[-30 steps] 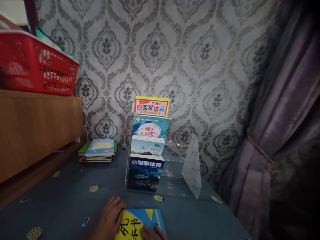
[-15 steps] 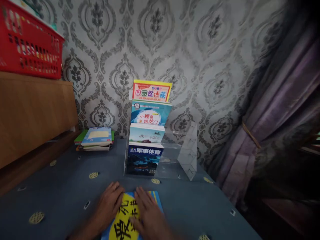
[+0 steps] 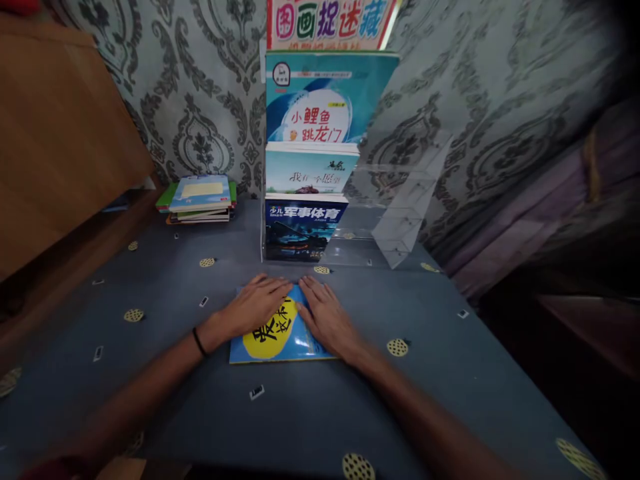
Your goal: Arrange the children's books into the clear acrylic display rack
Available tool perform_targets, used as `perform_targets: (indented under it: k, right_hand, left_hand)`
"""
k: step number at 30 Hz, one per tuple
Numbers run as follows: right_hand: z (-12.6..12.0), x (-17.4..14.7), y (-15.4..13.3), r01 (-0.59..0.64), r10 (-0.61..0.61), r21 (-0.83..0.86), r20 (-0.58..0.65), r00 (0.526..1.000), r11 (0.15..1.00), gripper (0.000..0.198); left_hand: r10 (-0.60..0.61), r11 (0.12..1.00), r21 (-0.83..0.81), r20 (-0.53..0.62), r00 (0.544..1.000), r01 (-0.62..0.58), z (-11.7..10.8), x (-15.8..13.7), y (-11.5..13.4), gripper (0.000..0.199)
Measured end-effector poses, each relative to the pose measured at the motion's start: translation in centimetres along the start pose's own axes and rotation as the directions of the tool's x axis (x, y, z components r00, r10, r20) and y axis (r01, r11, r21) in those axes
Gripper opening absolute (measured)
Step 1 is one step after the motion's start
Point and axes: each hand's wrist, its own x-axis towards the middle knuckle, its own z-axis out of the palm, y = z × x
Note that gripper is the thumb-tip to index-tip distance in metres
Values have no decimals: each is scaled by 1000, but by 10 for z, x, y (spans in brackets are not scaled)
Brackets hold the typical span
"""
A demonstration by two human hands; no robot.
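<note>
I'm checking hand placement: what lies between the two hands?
In the head view, part of the blue-and-yellow book shows between the left hand and right hand.

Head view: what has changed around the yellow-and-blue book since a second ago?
The left hand moved inward from the book's left edge onto its cover; the right hand moved forward to near its far edge. The view tilted down, showing the near edge. The clear stand and stacked books stayed put.
</note>
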Motion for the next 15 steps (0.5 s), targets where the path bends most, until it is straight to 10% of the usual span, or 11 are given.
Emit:
perform_targets:
  k: [15]
  right_hand:
    - [4, 0, 6, 48, -47, 20, -61, 997, 999, 57]
  left_hand:
    - [-218, 976, -9, -112, 969, 219, -3, -94, -14, 55]
